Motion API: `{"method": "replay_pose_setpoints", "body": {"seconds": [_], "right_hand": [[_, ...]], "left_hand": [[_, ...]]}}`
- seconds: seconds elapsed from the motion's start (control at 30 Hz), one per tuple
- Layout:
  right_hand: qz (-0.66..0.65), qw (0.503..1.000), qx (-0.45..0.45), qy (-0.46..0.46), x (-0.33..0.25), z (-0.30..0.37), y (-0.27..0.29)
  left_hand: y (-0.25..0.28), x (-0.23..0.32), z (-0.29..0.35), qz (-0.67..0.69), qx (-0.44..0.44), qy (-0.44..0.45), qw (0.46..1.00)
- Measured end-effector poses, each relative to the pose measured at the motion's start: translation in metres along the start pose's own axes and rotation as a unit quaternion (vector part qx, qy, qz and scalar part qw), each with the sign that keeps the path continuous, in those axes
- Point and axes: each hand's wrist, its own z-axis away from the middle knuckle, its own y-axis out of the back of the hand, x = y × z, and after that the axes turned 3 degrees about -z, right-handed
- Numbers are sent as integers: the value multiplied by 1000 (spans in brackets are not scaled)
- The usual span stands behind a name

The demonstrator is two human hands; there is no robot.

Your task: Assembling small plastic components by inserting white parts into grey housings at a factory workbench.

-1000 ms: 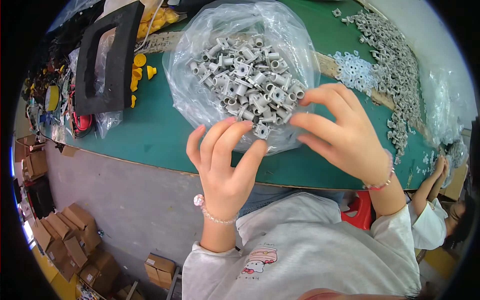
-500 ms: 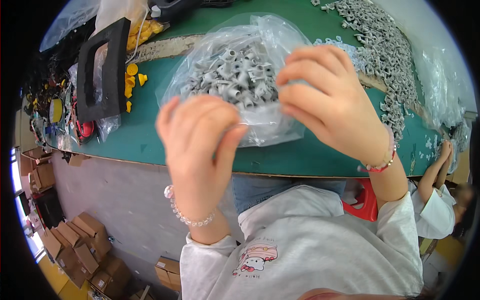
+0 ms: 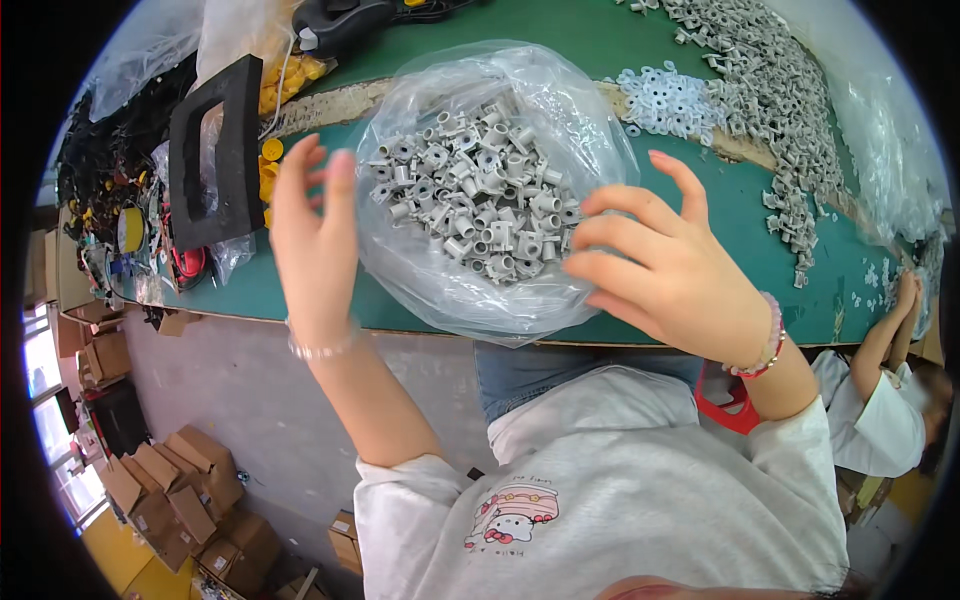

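Note:
A clear plastic bag point(image 3: 565, 100) lies spread on the green table in front of me, its mouth wide. Inside it is a heap of small grey plastic fittings point(image 3: 480, 190) with short round tubes. My left hand point(image 3: 315, 235) is raised just left of the bag, fingers upright and thumb apart, holding nothing. At the bag's right side my right hand point(image 3: 665, 260) has its fingers spread, with the fingertips over the bag's edge; whether they touch the film I cannot tell.
Loose grey fittings point(image 3: 780, 110) cover the back right, beside small translucent pieces point(image 3: 665, 100). A black rectangular frame point(image 3: 185, 150) stands at left near yellow parts point(image 3: 270, 150) and mixed scrap. Another person's hands point(image 3: 905, 295) work at far right. Cardboard boxes point(image 3: 190, 490) sit on the floor.
My hands have moved apart, the left going left. The bag's mouth is spread wider and rounder, and more of the grey fittings shows.

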Motion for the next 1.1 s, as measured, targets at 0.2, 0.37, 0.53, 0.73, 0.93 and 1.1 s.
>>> {"method": "replay_pose_setpoints", "body": {"seconds": [0.2,0.37,0.53,0.73,0.93,1.1], "right_hand": [[83,996,27,31,1,-3,8],[113,981,147,49,9,-14,0],[120,970,206,46,8,-23,8],[105,981,164,26,16,-16,1],[45,995,93,0,20,-4,6],[-75,983,158,-58,38,14,31]], "left_hand": [[-12,2,-17,13,-30,-25,999],[-4,18,-30,33,41,-76,996],[6,24,-26,117,104,-78,985],[6,28,-29,105,87,-63,989],[-7,29,-22,38,16,-96,995],[-2,39,-20,-7,5,-90,996]]}}
